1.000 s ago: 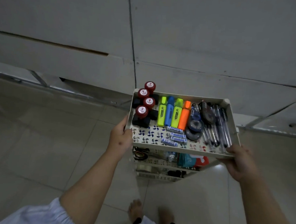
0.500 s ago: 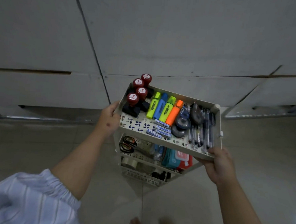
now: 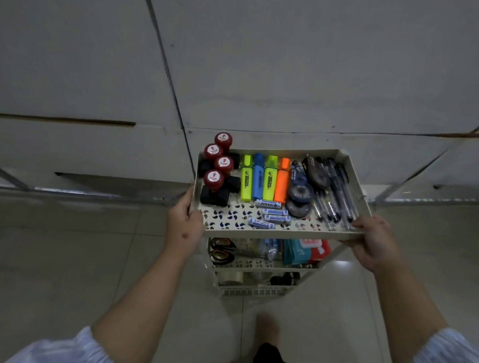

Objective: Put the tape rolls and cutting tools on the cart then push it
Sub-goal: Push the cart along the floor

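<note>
On the tiled floor, near a pale wall, a cream three-tier cart (image 3: 282, 233) is standing just ahead of the person's bare feet. Left hand (image 3: 184, 226) is gripping the top tray's near left corner, thumb lying along the left rim, fingers curling out of sight under the edge. Right hand (image 3: 375, 244) is gripping the near right corner, thumb resting on the rim, fingers wrapping underneath; how tightly they are pressing, cannot tell.

Top tray is carrying, left to right: four red-capped stamps (image 3: 218, 169), four highlighters (image 3: 264, 180) lying side by side, batteries (image 3: 268, 213) just near of them, blue correction-tape dispensers (image 3: 300, 197), and dark pens (image 3: 335, 192) lying along the right wall.

Middle tier is holding scissors (image 3: 223, 251) at the left, with a teal and red pouch (image 3: 306, 251) at the right. Bottom tier is showing a clear tape roll (image 3: 234, 277) at the left and a dark object, too dim to identify, beside it.
</note>
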Available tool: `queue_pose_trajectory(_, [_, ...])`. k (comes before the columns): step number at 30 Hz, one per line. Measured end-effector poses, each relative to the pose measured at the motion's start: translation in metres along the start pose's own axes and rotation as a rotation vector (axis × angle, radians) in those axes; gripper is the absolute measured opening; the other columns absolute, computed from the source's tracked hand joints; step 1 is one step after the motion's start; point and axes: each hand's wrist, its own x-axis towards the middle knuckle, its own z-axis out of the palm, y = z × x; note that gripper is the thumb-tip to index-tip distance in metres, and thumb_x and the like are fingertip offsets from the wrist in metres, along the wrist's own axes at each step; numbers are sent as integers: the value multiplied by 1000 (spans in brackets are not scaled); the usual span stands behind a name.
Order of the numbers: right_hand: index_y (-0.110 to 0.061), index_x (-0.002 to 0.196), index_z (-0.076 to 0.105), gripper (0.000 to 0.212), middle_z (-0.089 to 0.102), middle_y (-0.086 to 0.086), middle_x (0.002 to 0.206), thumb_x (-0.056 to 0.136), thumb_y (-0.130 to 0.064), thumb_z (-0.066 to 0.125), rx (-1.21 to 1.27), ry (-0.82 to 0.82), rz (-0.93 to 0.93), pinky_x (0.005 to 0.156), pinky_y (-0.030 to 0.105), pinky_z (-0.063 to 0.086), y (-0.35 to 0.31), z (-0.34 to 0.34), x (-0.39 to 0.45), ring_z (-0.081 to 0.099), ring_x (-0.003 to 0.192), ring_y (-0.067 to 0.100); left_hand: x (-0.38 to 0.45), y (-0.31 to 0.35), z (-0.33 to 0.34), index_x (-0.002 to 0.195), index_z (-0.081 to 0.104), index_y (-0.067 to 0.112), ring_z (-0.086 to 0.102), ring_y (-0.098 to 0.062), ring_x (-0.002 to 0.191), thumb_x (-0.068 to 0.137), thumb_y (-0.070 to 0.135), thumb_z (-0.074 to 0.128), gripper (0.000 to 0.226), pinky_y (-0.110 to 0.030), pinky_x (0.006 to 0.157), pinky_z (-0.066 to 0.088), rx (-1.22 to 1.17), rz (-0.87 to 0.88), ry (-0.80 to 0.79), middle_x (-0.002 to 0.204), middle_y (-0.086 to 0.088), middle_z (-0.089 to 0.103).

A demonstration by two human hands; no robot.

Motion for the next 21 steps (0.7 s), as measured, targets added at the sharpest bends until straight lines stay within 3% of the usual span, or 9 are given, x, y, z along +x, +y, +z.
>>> queue_pose_trajectory(5, [-12, 65, 45, 34, 48, 8, 67, 82, 13, 30, -32, -99, 4, 37, 16, 48, -21, 15, 27, 56, 37, 6, 5, 12, 8, 132, 48, 21, 44, -8, 58, 91, -2, 35, 48, -8, 41, 36, 0, -31, 21, 80, 8, 61])
queue_pose_trajectory(10, [-13, 62, 48, 35, 52, 5, 57, 81, 12, 31, -16, -123, 36, 38, 17, 47, -33, 11, 50, 55, 37, 6, 22, 22, 26, 133, 47, 17, 47, -10, 64, 87, -8, 34, 54, -12, 48, 40, 20, -56, 33, 81, 11, 61])
queue_pose_trajectory(13, [-13, 63, 49, 35, 58, 0, 44, 81, 12, 32, -10, -137, 44, 40, 19, 50, -34, 10, 58, 56, 39, 6, 38, 28, 29, 133, 47, 18, 44, -15, 60, 86, -9, 33, 56, -12, 43, 37, 59, -60, 19, 77, 6, 60])
queue_pose_trajectory(15, [-13, 65, 50, 34, 59, -2, 45, 82, 11, 34, -8, -127, 43, 41, 19, 49, -31, 9, 60, 56, 40, 6, 48, 34, 31, 133, 45, 19, 42, -13, 56, 87, -9, 34, 56, -11, 42, 36, 96, -54, 9, 82, -2, 63])
queue_pose_trajectory(17, [-13, 64, 48, 32, 57, -1, 45, 82, 11, 36, 15, -101, 54, 40, 19, 48, -26, 5, 63, 55, 39, 6, 59, 41, 35, 136, 42, 16, 46, -10, 59, 87, -10, 35, 56, -9, 42, 40, 118, -56, 2, 100, -10, 64])
queue_pose_trajectory(19, [-13, 67, 49, 30, 59, -1, 45, 83, 10, 37, 50, -104, 68, 41, 22, 50, -24, 2, 66, 57, 41, 8, 70, 48, 41, 138, 39, 10, 48, -3, 65, 87, -12, 36, 55, -3, 45, 42, 137, -53, 9, 113, -6, 58])
queue_pose_trajectory(21, [-13, 72, 50, 27, 62, 4, 59, 83, 9, 39, 62, -107, 76, 47, 26, 52, -27, 1, 70, 58, 53, 15, 81, 55, 47, 136, 41, 8, 52, -3, 71, 86, -13, 35, 55, -2, 49, 45, 163, -33, -7, 110, 1, 58])
